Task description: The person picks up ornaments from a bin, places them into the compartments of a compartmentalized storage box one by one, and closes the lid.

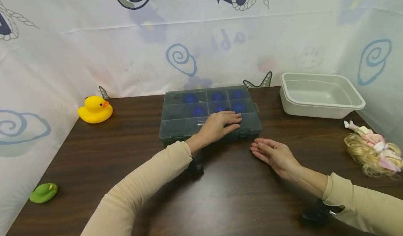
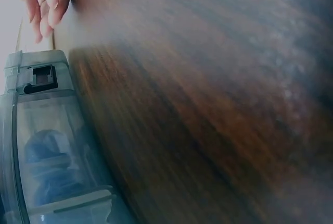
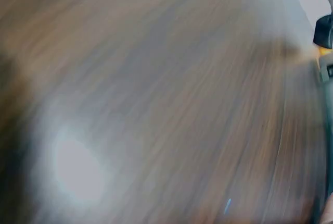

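A grey see-through organizer box (image 1: 182,124) with compartments lies with its lid down at the back middle of the table. Blue round things (image 1: 199,111) show dimly through several compartments. My left hand (image 1: 217,124) rests on the front right part of the lid, fingers reaching right. Just off the box's front right corner, my right hand (image 1: 274,155) hovers with loosely bent fingers and nothing in it. The left wrist view has the box's side with a latch (image 2: 42,78), and my right hand's fingers beyond it. The right wrist view is mostly blurred tabletop.
A yellow rubber duck (image 1: 95,110) sits at the back left, a small green duck (image 1: 44,193) at the left edge. On the right stand a white plastic basin (image 1: 321,112) and a blond doll (image 1: 374,147). A patterned curtain (image 1: 214,57) closes off the back.
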### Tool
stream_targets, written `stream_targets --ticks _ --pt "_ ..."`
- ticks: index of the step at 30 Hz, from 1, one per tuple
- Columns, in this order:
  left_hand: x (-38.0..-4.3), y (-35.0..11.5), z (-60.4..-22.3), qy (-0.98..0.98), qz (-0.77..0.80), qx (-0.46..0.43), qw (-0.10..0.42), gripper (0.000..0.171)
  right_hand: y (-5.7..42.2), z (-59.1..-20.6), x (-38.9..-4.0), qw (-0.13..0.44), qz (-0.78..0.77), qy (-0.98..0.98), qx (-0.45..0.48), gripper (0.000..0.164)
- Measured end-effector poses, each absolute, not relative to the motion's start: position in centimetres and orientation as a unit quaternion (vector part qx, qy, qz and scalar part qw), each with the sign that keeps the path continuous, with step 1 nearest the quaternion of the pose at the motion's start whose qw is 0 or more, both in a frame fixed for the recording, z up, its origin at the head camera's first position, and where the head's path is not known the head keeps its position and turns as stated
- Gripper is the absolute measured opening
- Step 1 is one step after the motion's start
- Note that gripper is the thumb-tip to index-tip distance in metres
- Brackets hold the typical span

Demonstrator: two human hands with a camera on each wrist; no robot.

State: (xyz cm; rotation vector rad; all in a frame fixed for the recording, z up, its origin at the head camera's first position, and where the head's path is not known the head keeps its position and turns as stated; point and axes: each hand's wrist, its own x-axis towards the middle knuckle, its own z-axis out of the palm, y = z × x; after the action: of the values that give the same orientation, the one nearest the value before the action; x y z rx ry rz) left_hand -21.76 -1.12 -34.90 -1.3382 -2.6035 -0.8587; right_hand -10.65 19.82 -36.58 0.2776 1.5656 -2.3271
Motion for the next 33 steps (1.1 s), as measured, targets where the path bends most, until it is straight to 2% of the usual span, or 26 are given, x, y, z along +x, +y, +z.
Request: stream_targets --ticks 4,24,27,33 --pt "-21.7 -1.2 -34.9 -0.854 -0.275 -0.440 0.047 0.031 18.5 -36.7 -10.8 0.171 -0.821 0.536 0.096 0.056" --pt "-21.5 -1.2 -34.9 -0.857 -0.282 -0.430 0.040 0.031 16.6 -37.3 -10.9 0.149 -0.835 0.513 0.130 0.050" --pt "-21.5 -1.1 -34.9 -0.856 -0.282 -0.432 0.045 0.031 16.7 -37.3 -10.9 0.151 -0.826 0.527 0.134 0.043" --pt "-21.5 -1.1 -34.8 -0.855 -0.284 -0.431 0.051 0.030 16.8 -37.4 -11.0 0.151 -0.818 0.540 0.125 0.015"
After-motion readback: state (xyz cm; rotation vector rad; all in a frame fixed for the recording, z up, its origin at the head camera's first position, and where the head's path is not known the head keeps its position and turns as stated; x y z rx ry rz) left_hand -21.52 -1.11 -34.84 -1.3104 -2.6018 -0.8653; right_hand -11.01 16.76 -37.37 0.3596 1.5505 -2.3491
